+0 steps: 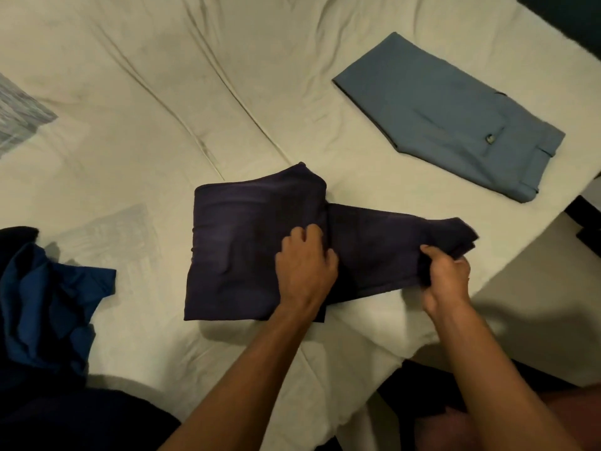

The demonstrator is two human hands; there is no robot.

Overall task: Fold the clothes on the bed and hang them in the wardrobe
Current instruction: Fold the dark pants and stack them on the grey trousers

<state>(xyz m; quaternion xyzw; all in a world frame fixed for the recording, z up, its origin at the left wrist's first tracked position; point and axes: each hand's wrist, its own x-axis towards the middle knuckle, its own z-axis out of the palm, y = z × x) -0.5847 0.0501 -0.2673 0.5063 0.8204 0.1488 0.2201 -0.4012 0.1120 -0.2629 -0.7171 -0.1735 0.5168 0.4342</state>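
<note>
Your left hand [305, 265] presses with loosely bent fingers on the dark navy trousers [253, 252], right at the fold line, while your right hand [447, 276] pinches the loose end of the same garment, fingers curled round the cloth. The trousers lie on the bed [146, 92], near its front corner.

The folded half could slide or bunch if your left hand lifts too soon, and the pinched end could twist and leave an uneven fold.

Beyond the trousers sit the folded grey-blue trousers [435, 112], well apart. To their left a crumpled blue garment [48, 304] waits. The bed's edge runs close beside your right hand, so fold towards your left, where open sheet remains.
</note>
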